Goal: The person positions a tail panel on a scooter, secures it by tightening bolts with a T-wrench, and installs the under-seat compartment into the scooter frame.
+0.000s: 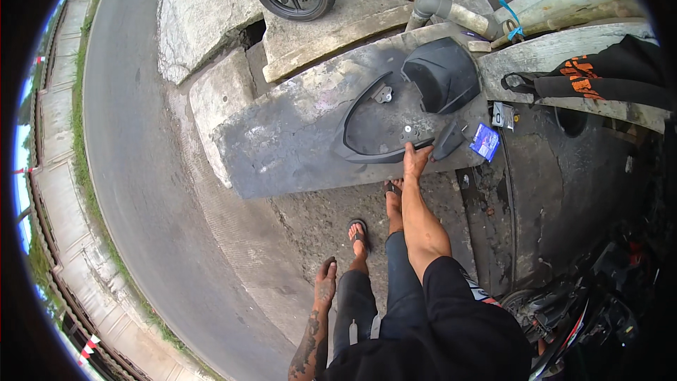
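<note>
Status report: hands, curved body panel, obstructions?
Right hand on curved body panel, grip unclear. Left hand low by left leg, apparently empty. Small dark plastic piece close beside right hand.

Your right fingers point(410, 148) touch matt black plastic trim point(374, 159); beyond them sits a smooth, matt plastic cover point(455, 74), beneath them a rough concrete slab point(282, 141), right of them a glossy packet point(485, 142).

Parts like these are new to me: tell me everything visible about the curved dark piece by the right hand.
The curved dark piece looks like matte plastic: a slim, open U shape, its bend toward the left, its two arms running rightward. It lies on the concrete slab, and the right hand touches its near arm.
</note>
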`<state>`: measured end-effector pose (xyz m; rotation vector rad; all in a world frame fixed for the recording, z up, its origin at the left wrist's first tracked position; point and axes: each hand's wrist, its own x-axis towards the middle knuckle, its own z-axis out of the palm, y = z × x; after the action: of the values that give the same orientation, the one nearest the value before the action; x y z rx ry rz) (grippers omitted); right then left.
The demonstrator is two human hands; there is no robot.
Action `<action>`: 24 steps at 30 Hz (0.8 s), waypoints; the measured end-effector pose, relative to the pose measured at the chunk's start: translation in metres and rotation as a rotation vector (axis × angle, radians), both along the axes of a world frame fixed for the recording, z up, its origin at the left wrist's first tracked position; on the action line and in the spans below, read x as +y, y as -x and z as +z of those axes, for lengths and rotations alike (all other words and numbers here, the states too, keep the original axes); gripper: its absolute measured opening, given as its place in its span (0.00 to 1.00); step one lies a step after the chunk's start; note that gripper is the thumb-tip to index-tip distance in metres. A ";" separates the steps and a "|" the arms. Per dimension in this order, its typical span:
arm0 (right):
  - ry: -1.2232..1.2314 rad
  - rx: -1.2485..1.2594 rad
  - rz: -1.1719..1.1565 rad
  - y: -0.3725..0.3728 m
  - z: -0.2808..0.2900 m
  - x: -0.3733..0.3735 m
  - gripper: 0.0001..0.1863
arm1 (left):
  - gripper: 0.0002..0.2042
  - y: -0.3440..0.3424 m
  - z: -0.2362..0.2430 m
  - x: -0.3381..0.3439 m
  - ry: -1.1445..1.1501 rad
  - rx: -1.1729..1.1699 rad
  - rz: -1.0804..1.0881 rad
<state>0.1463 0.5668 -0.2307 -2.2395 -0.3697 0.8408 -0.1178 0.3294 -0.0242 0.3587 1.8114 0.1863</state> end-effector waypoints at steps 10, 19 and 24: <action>0.000 0.130 0.351 -0.021 0.215 -0.179 0.35 | 0.39 0.069 0.026 0.185 -0.407 -0.276 -0.322; -0.244 -0.069 0.197 0.040 0.322 -0.387 0.36 | 0.35 -0.008 0.086 0.115 -0.011 -1.175 -0.557; 0.012 -0.215 -0.213 0.099 0.357 -0.421 0.37 | 0.35 -0.032 0.113 0.100 0.193 -1.140 -0.753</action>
<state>0.0472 0.1458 0.1263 -2.3372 -0.2196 0.4940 -0.0863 0.4296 0.0891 0.6080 0.4953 -0.2767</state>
